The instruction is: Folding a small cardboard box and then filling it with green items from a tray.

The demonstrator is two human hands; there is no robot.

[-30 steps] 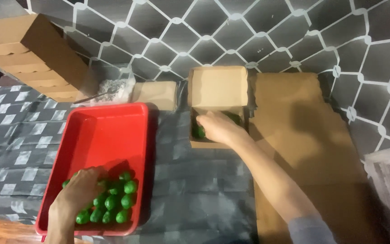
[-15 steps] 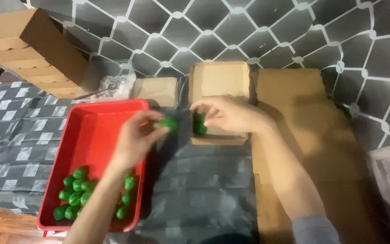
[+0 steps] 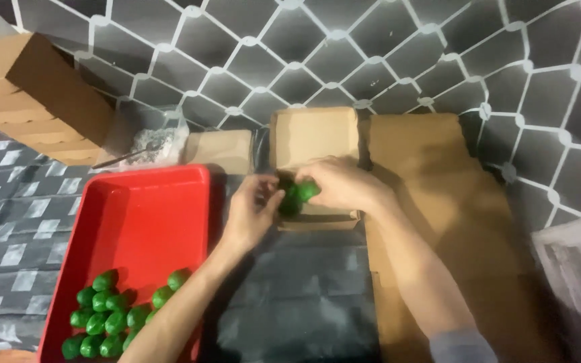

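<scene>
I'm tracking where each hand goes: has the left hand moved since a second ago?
Yes. The left hand left the red tray and moved right, to the small open box.

Far wall (image 3: 398, 60): dark grey panels w/ white net-like lines & round dots at the joints, runs across the whole back. Bench (image 3: 304, 302) covered w/ dark grey sheet in the middle; left part has grey-and-white check cloth (image 3: 8, 228). Stack of flat cardboard (image 3: 28, 101) far left against wall. Pale mesh panel (image 3: 579, 269) at near right edge. Light dim, room shadowy.
</scene>
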